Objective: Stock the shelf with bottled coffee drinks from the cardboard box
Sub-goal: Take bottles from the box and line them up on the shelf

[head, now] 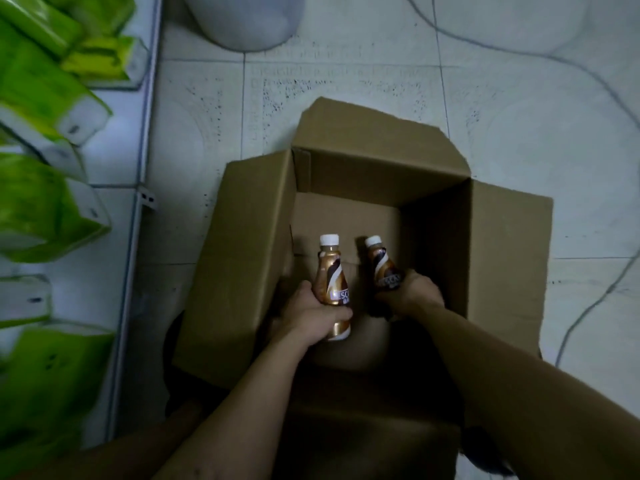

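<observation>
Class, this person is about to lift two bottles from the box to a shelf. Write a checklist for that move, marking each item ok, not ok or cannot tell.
1. Left hand grips left bottle: ok.
2. Right hand grips right bottle: ok.
3. Both bottles capped: ok.
4. Box flaps open, way up free: ok.
5. Room on the shelf beside the green packs: cannot tell.

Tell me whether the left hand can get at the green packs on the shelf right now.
Probably not to grasp: the left hand grips a coffee bottle over the cardboard box. The way looks free, though: only the box's open flap lies between it and the green packs on the shelf.
</observation>
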Tool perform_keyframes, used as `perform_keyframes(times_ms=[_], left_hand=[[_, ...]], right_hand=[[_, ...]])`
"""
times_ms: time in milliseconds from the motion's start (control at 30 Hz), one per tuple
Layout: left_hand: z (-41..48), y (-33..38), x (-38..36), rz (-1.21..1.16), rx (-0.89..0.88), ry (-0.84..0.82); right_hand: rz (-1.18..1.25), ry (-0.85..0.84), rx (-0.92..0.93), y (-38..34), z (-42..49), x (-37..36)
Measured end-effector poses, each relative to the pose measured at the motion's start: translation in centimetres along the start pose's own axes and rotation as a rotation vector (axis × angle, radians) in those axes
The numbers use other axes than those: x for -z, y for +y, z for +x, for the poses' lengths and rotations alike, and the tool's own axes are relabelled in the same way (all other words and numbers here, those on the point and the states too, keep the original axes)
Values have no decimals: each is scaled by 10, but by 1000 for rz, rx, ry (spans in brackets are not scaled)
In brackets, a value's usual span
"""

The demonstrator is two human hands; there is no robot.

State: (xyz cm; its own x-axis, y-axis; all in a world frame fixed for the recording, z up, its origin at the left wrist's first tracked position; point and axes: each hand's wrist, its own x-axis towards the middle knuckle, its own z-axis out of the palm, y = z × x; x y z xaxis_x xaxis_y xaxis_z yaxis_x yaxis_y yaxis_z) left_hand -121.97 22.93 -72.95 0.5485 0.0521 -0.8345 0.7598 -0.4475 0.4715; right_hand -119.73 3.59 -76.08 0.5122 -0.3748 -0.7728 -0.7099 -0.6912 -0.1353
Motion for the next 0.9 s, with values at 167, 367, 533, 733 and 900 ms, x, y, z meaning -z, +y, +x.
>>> perform_keyframes(times_ms=[167, 367, 533, 733, 900], left_hand=[[-46, 19, 24, -50, -115, 54], [-115, 47, 61, -40, -299, 128], [-189, 65, 90, -53, -487, 211], [-289, 74, 122, -109, -693, 341], [-366, 80, 160, -175, -870, 486]], right_hand=[[304, -18, 106, -4, -49, 12], [278, 82, 390, -16, -134, 63], [296, 195, 577, -24, -220, 121], [428, 293, 813, -39, -342, 164], [471, 340, 1045, -62, -424, 180]])
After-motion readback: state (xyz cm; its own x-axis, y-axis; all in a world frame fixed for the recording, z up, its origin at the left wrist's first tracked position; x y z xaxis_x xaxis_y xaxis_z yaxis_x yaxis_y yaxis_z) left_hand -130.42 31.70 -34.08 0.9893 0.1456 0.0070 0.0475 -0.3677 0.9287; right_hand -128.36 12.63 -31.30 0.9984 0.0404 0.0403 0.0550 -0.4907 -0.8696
